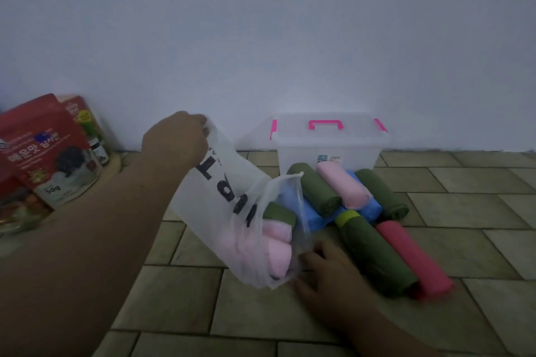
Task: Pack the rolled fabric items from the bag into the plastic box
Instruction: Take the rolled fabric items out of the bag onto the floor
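Observation:
My left hand (pixel 177 139) grips the top of a translucent white plastic bag (pixel 226 197) with black lettering and holds it up, tilted. Pink rolls (pixel 275 252) and a green roll (pixel 280 213) show at its open mouth. My right hand (pixel 324 272) rests low at the bag's opening with curled fingers pinching its edge. Several rolled fabric items lie on the floor: green rolls (pixel 374 252), a dark pink roll (pixel 412 258), a pale pink roll (pixel 342 185) and blue rolls (pixel 368 206). Behind them stands the clear plastic box (pixel 327 148), lid closed, with pink handle and clips.
The floor is greenish tile (pixel 179 298) meeting a plain white wall. Red snack packets (pixel 46 151) and small jars stand on a round board at the left, beside my left forearm.

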